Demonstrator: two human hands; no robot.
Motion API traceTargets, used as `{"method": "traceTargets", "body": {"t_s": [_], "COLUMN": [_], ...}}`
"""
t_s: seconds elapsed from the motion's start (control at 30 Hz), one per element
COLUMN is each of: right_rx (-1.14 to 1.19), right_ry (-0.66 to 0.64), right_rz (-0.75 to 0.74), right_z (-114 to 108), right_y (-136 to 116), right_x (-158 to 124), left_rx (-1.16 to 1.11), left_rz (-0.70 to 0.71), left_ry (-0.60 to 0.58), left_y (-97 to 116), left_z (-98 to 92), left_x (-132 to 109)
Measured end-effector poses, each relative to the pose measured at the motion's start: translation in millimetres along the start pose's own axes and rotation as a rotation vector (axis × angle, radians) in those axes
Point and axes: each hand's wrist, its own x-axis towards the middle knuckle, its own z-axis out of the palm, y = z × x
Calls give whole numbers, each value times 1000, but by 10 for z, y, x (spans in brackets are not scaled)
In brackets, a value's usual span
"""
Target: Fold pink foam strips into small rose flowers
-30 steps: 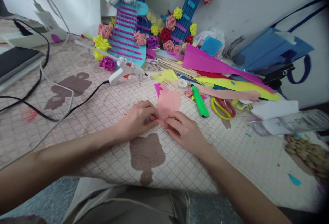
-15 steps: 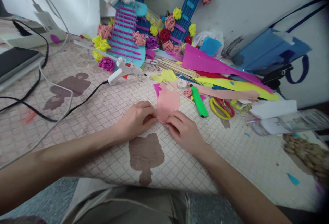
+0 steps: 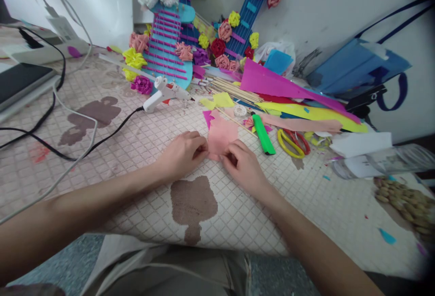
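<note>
My left hand [image 3: 185,151] and right hand [image 3: 245,167] have crept forward, fingertips pinched on the near edge of the pink paper [image 3: 222,133] lying between them, so its fold seems further along.

A white wall [image 3: 340,10] is seen behind the far edge of the table [image 3: 340,223], marked with dark grey scuffs [image 3: 311,55] towards the right. At the far left corner a second white wall face [image 3: 102,1] is set forward, and a narrow recess is formed between the two. The table is covered by a pale pink cloth [image 3: 136,137] quilted in diamonds, on which brown figure shapes [image 3: 193,201] are printed. Below the near edge, blue-grey speckled floor [image 3: 275,278] is shown. Everything is lit softly and evenly.
</note>
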Motion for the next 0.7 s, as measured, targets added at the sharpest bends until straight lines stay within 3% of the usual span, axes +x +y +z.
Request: {"method": "traceTargets", "body": {"t_s": [0.37,0.5,0.7], "right_rx": [-9,-11,25], "right_ry": [-16,-26,84], "right_rz": [60,31,-127], "right_z": [4,5,-15], "right_y": [-16,6,33], "right_x": [16,7,-50], "left_rx": [-1,-22,-181], "left_rz": [-30,-6,11], "left_ry": [-4,1,66], "left_y": [-54,-58,-44], "left_z": [-4,-4,-30], "left_x": [14,-2,-34]}}
